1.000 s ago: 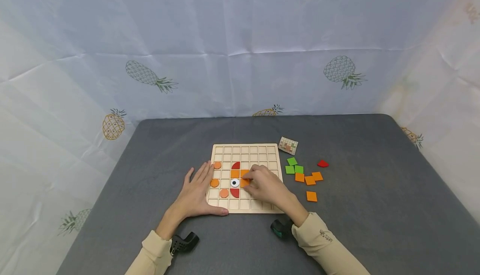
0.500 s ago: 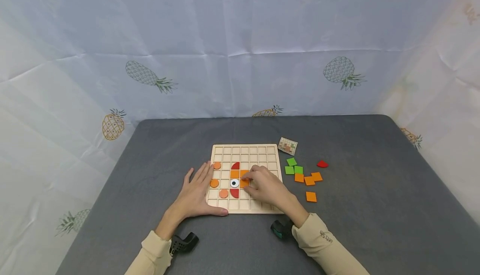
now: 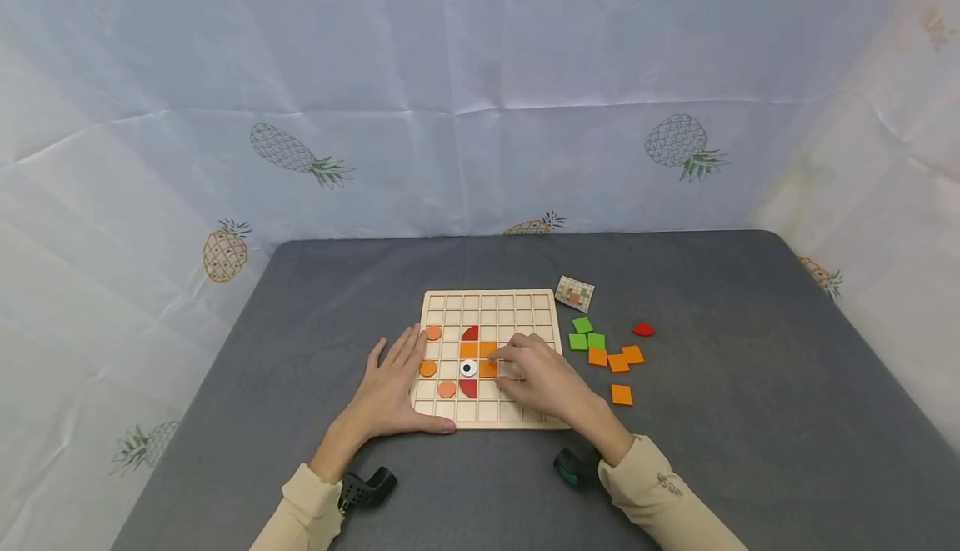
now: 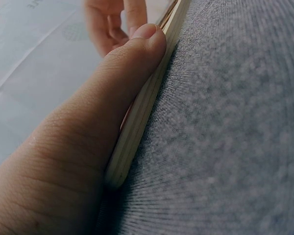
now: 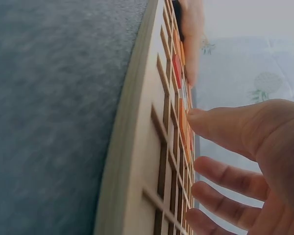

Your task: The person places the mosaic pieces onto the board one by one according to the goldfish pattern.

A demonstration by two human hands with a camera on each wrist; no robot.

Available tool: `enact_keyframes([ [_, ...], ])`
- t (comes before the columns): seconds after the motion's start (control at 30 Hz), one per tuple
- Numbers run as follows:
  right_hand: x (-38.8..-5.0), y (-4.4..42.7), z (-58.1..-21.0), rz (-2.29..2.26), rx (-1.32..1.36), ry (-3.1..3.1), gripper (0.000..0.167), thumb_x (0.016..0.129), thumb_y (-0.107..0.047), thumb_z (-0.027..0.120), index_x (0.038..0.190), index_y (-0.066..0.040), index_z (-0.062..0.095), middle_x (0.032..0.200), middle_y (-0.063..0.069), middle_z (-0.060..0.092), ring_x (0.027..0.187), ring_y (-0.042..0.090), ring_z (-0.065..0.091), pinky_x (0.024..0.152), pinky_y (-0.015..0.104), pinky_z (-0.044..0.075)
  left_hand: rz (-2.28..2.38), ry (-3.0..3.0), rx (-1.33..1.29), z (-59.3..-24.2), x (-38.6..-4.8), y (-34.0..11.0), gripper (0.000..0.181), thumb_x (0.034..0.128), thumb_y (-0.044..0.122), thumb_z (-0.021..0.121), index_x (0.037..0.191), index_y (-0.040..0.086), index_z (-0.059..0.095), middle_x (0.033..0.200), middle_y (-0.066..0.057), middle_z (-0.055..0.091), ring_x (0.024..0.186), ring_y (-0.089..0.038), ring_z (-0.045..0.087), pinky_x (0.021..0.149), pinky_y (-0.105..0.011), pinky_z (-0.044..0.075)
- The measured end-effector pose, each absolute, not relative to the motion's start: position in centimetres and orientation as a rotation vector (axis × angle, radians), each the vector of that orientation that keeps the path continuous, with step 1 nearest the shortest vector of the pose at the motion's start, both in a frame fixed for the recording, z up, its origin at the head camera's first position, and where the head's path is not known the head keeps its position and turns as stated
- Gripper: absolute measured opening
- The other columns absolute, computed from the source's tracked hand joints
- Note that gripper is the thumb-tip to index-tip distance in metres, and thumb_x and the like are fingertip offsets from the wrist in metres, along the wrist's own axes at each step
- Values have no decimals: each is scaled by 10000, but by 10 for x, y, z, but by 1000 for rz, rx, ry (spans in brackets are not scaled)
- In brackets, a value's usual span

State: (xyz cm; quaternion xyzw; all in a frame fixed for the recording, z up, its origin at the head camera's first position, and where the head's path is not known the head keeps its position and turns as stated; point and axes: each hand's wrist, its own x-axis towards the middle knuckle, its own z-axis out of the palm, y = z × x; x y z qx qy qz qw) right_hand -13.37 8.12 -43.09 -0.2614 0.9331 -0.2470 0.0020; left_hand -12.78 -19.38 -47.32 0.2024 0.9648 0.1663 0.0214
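Observation:
A wooden grid board (image 3: 487, 301) lies flat on the grey table. My left hand (image 3: 386, 393) rests along its left edge with fingers spread, the thumb on the near edge. Over the board's middle is my right hand (image 3: 540, 376), its fingers loosely bent and nothing visible between them. Closest to those fingertips sits an orange square tile (image 3: 487, 368) in its cell. In the right wrist view the thumb (image 5: 225, 125) is beside orange tiles, other fingers apart. Around it are a white eye disc (image 3: 468, 368), red quarter-round tiles (image 3: 468, 389) and orange discs (image 3: 427, 368).
Right of the board lie several green square tiles (image 3: 582, 325), loose orange squares (image 3: 622, 395) and a red tile (image 3: 643, 329). A small pattern card (image 3: 575, 293) touches or nearly touches the far right corner. A printed curtain (image 3: 480, 159) hangs behind the table.
My right hand has drawn back slightly to the right from the orange tile, which stays in its cell and shows more. My left hand has stayed on the board's edge.

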Motion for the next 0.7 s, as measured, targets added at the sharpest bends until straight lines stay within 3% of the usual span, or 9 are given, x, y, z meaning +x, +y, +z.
enact_keyframes([
  [0.3,-125,100,-430,-746,-798,2949,282,887,-196,798,1164,-148,771,1091,18,716,956,156,585,820,355,523,505,3001,635,-475,-128,-194,1436,627,888,679,1643,39,125,1734,-138,105,1610,-330,157,1236,-661,99],
  [0.57,-118,134,-430,-800,-830,2957,286,894,-153,781,1175,-106,757,1072,40,704,905,150,582,751,284,503,517,2997,644,-474,-128,-195,1435,626,884,683,1642,34,130,1733,-144,111,1610,-331,159,1234,-659,102],
  [0.7,-112,152,-429,-798,-772,2990,309,885,-135,789,1190,-98,753,1110,58,700,955,185,593,784,331,521,511,2997,641,-474,-128,-194,1434,626,881,685,1642,35,130,1732,-145,114,1610,-331,159,1235,-659,103],
])
